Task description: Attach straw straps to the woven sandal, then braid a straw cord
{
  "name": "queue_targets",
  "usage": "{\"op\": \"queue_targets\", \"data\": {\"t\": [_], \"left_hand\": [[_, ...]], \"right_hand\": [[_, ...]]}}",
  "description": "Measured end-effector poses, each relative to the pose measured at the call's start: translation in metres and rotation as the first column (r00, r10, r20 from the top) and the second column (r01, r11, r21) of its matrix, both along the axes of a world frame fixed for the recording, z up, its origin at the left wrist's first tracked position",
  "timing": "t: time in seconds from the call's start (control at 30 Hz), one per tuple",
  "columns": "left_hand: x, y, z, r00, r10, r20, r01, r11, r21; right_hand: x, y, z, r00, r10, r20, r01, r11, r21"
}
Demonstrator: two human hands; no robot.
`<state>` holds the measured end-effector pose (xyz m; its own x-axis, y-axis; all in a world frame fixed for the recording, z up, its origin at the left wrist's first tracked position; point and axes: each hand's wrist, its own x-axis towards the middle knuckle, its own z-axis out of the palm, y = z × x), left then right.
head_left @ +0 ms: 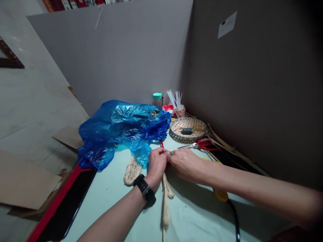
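Observation:
My left hand (156,166), with a black watch at the wrist, is closed in a pinch at the table's middle. My right hand (183,163) meets it there, its fingers curled in and touching the left fingertips. Both grip pale straw strands (165,205), whose loose ends hang down from between my hands onto the cloth. The exact spot they pinch is hidden by my fingers. Left of my left hand, a coiled straw braid (132,172) lies partly under a blue plastic bag (121,126). Just beyond my fingers, a bit of red (162,144) shows.
Red-handled scissors (204,145) lie beyond my right hand. A woven basket (188,126) holds a spool of dark thread (187,131). Behind it stand a cup of white sticks (179,110) and a green-lidded jar (157,98). Grey panels (141,57) close off the back and right.

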<state>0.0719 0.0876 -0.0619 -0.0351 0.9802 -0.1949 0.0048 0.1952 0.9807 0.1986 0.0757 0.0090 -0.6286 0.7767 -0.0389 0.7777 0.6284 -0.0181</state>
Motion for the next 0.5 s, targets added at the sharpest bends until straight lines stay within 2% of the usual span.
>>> {"op": "queue_targets", "data": {"t": [0.1,0.2,0.27,0.37,0.5], "left_hand": [[-0.001,0.001,-0.001,0.999,-0.039,0.01,0.039,0.999,0.021],[-0.002,-0.001,0.002,0.995,-0.098,0.016,0.097,0.995,0.038],[-0.003,-0.003,0.007,0.991,-0.13,0.014,0.129,0.99,0.048],[-0.006,-0.006,0.013,0.991,-0.131,0.013,0.13,0.989,0.073],[-0.006,-0.006,0.018,0.998,-0.054,0.039,0.05,0.995,0.088]], "right_hand": [[-0.006,0.016,0.012,0.997,0.059,-0.041,-0.06,0.998,-0.031],[-0.004,0.052,0.024,0.989,0.094,-0.111,-0.103,0.992,-0.071],[0.002,0.078,0.024,0.98,0.116,-0.16,-0.139,0.98,-0.141],[0.014,0.101,0.01,0.964,0.103,-0.245,-0.172,0.946,-0.276],[0.03,0.095,-0.017,0.926,0.01,-0.377,-0.183,0.886,-0.426]]}}
